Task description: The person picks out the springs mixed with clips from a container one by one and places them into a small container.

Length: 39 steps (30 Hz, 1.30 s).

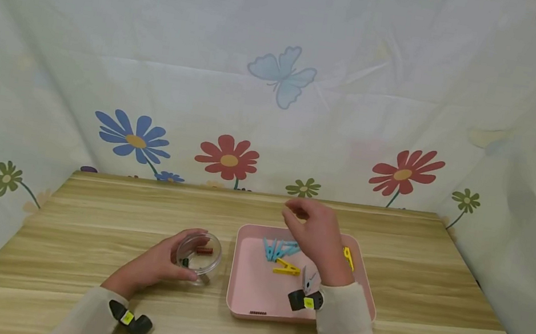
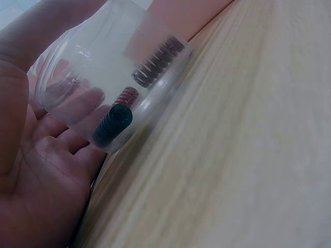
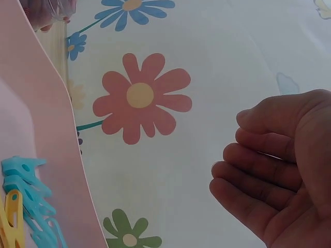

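Note:
A clear round plastic jar is gripped in my left hand, thumb on one side and fingers on the other. Inside lie a dark green coil spring, a red spring and a dark brown spring. The jar's base is at or very near the tabletop. My right hand is raised over the back of a pink tray, its fingers loosely bent and nothing between them. In the tray are blue clothespins, yellow clothespins and a pale grey clothespin.
A small dark ridged strip shows at the tray's front edge. The wood-grain table reaches back to a white cloth backdrop printed with flowers and a butterfly. More cloth hangs at both sides.

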Each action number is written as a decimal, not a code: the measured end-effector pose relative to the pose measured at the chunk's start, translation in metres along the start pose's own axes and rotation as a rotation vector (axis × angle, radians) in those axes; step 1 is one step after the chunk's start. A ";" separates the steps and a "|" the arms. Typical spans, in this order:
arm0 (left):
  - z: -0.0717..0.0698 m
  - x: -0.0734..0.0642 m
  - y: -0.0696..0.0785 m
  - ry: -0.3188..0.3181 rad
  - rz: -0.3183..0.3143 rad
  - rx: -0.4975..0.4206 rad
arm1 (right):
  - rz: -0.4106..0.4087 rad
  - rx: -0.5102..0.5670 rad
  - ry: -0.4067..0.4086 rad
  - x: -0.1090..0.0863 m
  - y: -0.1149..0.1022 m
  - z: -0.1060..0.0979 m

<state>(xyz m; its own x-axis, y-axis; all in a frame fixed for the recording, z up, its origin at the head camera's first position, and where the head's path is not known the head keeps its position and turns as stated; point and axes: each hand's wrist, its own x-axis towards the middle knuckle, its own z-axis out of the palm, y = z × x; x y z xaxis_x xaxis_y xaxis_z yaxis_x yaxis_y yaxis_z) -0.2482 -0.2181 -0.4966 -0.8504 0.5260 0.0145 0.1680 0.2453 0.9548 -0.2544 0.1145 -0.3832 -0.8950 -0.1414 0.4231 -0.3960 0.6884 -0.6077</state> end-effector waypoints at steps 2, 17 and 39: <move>0.000 0.000 0.000 0.001 0.003 0.000 | 0.026 -0.001 -0.007 0.000 0.001 -0.001; 0.000 0.001 -0.001 -0.003 0.004 -0.002 | 0.161 -0.006 -0.045 0.002 0.011 -0.015; 0.000 0.000 0.002 0.001 -0.002 -0.003 | 0.333 -0.012 -0.138 0.003 0.028 -0.025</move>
<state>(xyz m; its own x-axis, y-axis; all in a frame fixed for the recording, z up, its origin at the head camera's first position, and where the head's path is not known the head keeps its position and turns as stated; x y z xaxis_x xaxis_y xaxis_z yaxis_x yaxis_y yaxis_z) -0.2481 -0.2175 -0.4949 -0.8515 0.5243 0.0130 0.1648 0.2440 0.9557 -0.2629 0.1513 -0.3828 -0.9941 -0.0015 0.1080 -0.0759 0.7211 -0.6886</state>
